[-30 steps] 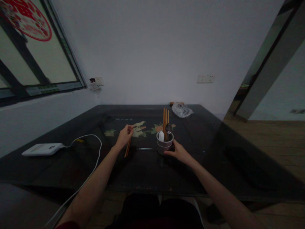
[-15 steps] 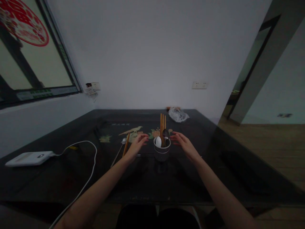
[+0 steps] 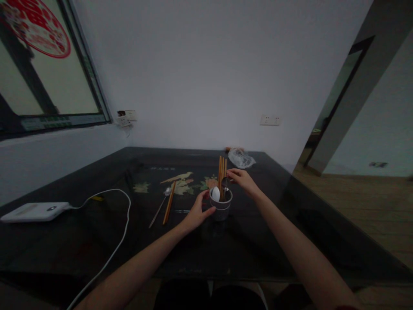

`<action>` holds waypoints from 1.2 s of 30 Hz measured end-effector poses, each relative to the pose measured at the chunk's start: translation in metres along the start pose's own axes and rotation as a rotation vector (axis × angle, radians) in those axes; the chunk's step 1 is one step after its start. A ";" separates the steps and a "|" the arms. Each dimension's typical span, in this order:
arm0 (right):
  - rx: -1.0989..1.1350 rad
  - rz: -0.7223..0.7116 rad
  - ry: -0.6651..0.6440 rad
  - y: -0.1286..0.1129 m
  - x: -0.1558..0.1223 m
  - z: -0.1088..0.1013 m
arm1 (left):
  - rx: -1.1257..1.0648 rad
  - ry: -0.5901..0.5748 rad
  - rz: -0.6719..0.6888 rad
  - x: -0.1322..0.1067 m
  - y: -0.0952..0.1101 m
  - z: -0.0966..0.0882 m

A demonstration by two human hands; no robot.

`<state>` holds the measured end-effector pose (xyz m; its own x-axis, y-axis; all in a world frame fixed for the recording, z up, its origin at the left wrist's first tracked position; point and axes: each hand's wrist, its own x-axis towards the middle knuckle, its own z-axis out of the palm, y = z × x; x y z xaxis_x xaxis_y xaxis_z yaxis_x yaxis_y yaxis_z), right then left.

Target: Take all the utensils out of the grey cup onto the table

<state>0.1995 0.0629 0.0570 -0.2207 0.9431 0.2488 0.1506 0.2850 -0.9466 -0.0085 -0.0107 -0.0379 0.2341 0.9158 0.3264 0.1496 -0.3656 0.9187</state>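
Head view: cup (image 3: 220, 212) upright on the dark table (image 3: 258, 245), near the middle, between the two hands. Left hand (image 3: 197, 211) clasped on the left side of the cup, thumb across the near face, fingers by the rim. Right hand (image 3: 243, 180) apart from the left, raised above the rim at the right, thumb and fingertips drawn together at the top of a metal spoon (image 3: 225, 183); cannot tell whether gripping or only touching. Also in the cup: white spoon (image 3: 216, 194), bowl up, at the left; upright chopsticks (image 3: 222, 168), rising highest. Left of the cup, flat on the table: loose chopsticks (image 3: 169, 202) side by side and, just left of these, a loose spoon (image 3: 158, 213), bowl toward the far side. Farther left, white device (image 3: 35, 212) with a cable (image 3: 127, 215) curving toward the near edge. At the far edge, slightly right, crumpled clear bag (image 3: 241, 159).
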 end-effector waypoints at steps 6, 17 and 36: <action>-0.113 -0.036 -0.088 -0.012 0.010 0.012 | 0.081 0.001 0.025 -0.001 0.000 0.004; -0.123 0.015 -0.036 -0.006 0.001 -0.001 | 0.117 0.016 0.046 0.000 0.005 0.002; -0.079 0.141 -0.208 0.012 -0.023 0.016 | 0.110 0.025 0.070 -0.002 -0.006 0.012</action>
<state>0.1910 0.0415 0.0367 -0.3838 0.9214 0.0602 0.2674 0.1733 -0.9479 0.0014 -0.0123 -0.0464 0.2237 0.8907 0.3958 0.2380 -0.4438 0.8640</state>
